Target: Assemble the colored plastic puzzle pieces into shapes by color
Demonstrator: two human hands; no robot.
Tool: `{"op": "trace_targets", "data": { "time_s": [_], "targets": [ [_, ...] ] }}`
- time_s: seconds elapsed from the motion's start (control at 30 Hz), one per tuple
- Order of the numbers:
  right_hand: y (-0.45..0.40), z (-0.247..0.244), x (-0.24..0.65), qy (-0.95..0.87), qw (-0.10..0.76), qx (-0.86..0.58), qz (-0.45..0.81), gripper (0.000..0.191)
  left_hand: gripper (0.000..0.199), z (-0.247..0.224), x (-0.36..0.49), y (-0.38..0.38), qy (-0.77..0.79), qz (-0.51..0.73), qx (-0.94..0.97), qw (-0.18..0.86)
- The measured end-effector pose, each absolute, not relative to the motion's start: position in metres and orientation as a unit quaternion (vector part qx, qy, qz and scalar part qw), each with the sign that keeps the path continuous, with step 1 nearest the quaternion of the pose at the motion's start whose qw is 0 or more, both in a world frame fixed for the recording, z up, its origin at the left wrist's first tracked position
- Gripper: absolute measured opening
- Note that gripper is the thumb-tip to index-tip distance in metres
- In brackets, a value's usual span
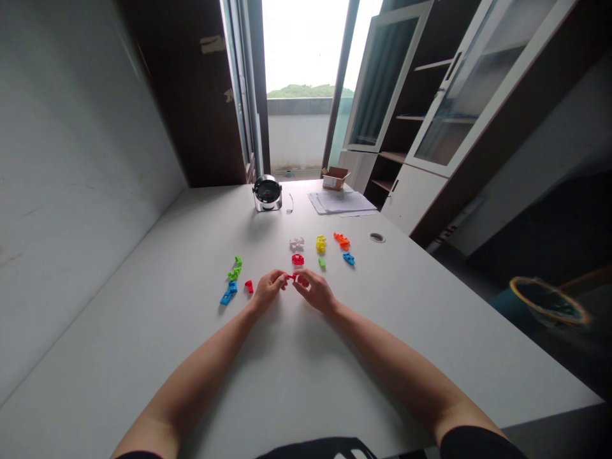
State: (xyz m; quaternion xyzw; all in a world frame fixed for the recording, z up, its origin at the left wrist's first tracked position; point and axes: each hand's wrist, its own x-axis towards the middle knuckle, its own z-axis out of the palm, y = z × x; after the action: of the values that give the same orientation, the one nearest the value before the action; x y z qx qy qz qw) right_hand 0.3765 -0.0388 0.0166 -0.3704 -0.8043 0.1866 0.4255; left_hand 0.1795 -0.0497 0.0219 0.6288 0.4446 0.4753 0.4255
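Between my fingertips, over the middle of the white table [201, 357], is a small red plastic piece [291, 276]. My left hand [269, 287] pinches it from the left, and my right hand [314, 291] grips it from the right. The fingers cover much of it, so its full shape is hidden. Just beyond my hands lies a red plastic part [298, 259], with a white one [297, 243] behind it. Left of my left hand are a small red piece [249, 287], joined-looking blue pieces [228, 293] and green pieces [235, 269].
Yellow [320, 243], orange [341, 240], blue [349, 259] and small green [322, 262] pieces lie to the right. Farther back stand a round black lamp-like device [267, 192], papers [342, 202] and an open cardboard box [335, 179]. A cable hole [377, 238] pierces the tabletop.
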Motion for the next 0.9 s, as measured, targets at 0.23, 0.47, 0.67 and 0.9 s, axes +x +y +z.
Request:
{"op": "trace_targets", "data": {
  "time_s": [0.23,0.47,0.67,0.9],
  "targets": [
    [-0.039,0.0179,0.3762,-0.803,0.432,-0.373,0.172,0.015,0.032,0.0192,0.1794,-0.0482,0.436,0.47,0.631,0.437],
    [-0.0396,0.0225,0.3758,-0.785,0.445,-0.399,0.165,0.012,0.03,0.0149,0.1815,-0.0471,0.422,0.474,0.623,0.457],
    [-0.0388,0.0214,0.3763,-0.776,0.446,-0.41,0.174,0.013,0.033,0.0112,0.1813,-0.0462,0.402,0.482,0.622,0.467],
    [-0.0374,0.0184,0.3764,-0.776,0.442,-0.411,0.185,0.013,0.034,0.0116,0.1798,-0.0461,0.392,0.486,0.623,0.472]
  ]
}}
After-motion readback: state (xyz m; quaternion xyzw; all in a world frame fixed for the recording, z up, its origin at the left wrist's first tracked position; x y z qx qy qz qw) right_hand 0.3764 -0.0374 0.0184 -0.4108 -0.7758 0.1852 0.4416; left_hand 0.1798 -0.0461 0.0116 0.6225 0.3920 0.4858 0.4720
